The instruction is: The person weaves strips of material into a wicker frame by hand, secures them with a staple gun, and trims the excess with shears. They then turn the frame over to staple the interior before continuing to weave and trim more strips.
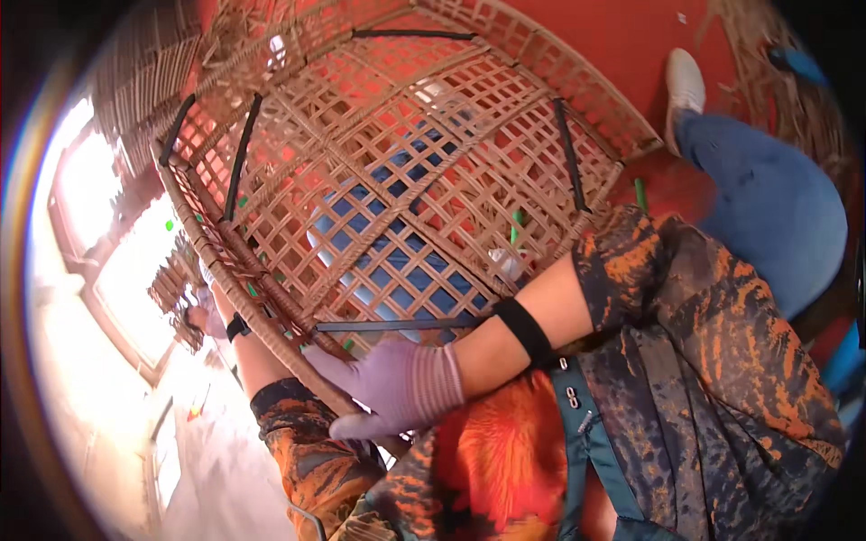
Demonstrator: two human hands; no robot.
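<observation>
On our lap, in the head view, we hold a large tan woven cane lattice frame [397,171] tilted up before us.

Our right hand [397,383], in a pale purple knit glove, closes its fingers around the frame's thick wrapped rim near the lower edge. Our left hand [200,317] sits behind the lattice at the left edge; we cannot tell its grip. Beyond, another person's blue trouser leg [767,198] and white shoe [684,86] rest on the red floor [622,45].
</observation>
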